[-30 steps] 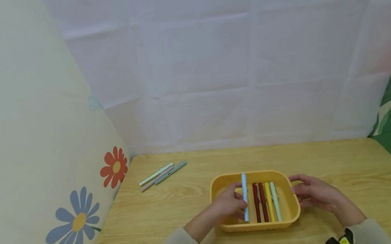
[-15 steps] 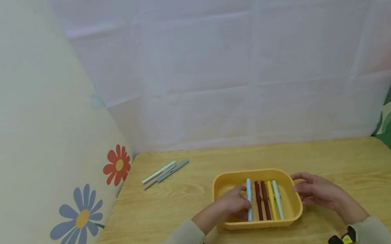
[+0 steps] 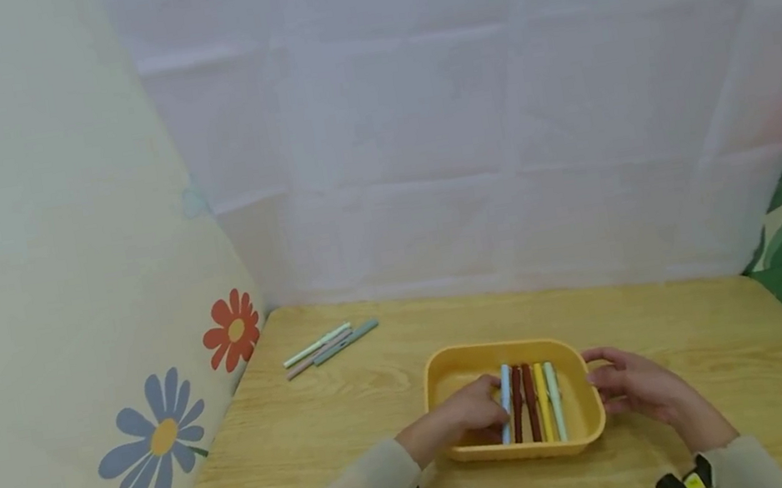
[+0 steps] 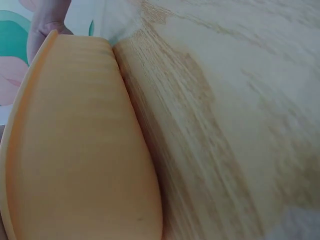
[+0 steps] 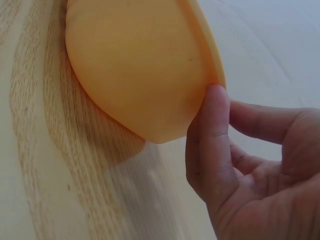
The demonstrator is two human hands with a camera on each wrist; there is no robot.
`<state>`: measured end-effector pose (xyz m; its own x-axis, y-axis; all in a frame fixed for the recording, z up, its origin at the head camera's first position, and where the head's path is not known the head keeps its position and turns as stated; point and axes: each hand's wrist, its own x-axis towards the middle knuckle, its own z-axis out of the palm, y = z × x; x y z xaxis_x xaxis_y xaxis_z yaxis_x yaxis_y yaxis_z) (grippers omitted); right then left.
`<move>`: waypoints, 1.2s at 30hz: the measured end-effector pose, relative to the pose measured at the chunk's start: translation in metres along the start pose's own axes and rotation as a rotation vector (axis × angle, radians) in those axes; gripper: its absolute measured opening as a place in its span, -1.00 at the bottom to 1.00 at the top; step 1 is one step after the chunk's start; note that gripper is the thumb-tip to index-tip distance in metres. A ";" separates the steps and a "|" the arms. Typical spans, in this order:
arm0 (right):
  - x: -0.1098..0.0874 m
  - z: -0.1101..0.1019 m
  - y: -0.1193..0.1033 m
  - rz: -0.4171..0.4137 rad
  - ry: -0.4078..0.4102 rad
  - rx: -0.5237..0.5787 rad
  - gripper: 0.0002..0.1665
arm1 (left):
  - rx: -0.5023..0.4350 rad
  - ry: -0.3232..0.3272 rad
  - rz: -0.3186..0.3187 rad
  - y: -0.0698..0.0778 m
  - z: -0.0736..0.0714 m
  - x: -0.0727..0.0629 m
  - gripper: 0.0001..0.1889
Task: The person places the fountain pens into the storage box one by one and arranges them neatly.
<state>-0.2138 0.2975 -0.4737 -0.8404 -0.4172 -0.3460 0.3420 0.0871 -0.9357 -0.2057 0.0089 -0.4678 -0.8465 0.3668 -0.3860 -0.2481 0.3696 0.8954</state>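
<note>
Left hand (image 3: 472, 409) has fingers curled at the light-blue pen (image 3: 507, 402) and grips it, inside the yellow tray (image 3: 575, 406) — just beside two brown-red pens (image 3: 532, 403). Next to these lie a yellow pen (image 3: 543, 402) and a pale-green pen (image 3: 555, 403). Right hand (image 3: 638, 386) pinches the tray's right end at the rim. Three other pens (image 3: 319, 355) rest together on the tabletop (image 3: 376, 398) — well apart from the tray, near the far left corner.
</note>
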 end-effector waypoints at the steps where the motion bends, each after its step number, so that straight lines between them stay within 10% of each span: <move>1: 0.000 0.000 -0.001 0.000 -0.002 0.001 -0.29 | 0.012 0.002 0.001 0.000 0.000 0.000 -0.37; 19: -0.001 -0.002 -0.001 0.021 -0.007 -0.001 -0.31 | 0.085 0.066 -0.005 0.007 0.005 -0.005 -0.23; 36: 0.000 -0.003 -0.003 0.030 -0.014 0.008 -0.32 | 0.285 0.074 0.119 0.039 -0.062 -0.015 -0.38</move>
<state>-0.2164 0.3000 -0.4713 -0.8239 -0.4268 -0.3728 0.3701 0.0929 -0.9243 -0.2322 -0.0354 -0.4138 -0.8960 0.3628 -0.2559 -0.0122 0.5561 0.8310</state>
